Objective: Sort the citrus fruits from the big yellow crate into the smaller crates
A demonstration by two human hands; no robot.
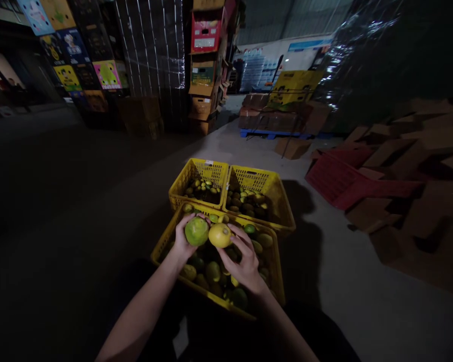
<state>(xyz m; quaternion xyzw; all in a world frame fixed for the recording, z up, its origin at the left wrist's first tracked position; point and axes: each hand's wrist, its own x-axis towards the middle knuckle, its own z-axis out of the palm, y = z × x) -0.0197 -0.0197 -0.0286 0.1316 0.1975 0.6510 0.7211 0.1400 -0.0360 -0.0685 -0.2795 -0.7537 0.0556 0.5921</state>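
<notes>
My left hand [181,241] is closed around a green citrus fruit [196,231]. Right beside it, my right hand [244,261] grips a yellow citrus fruit [219,235]; the two fruits nearly touch. Both hands hover over the near yellow plastic crate [162,247], which holds several green and yellow fruits. Behind it stand two more yellow crates, the left one [198,173] and the right one [283,201], each partly filled with smaller fruit.
Flattened cardboard boxes [411,201] and a red crate [335,181] lie on the concrete floor at right. Stacked cartons [204,65] and dark wrapped pallets rise at the back. A blue pallet [272,133] with boxes sits behind the crates. The floor at left is dark.
</notes>
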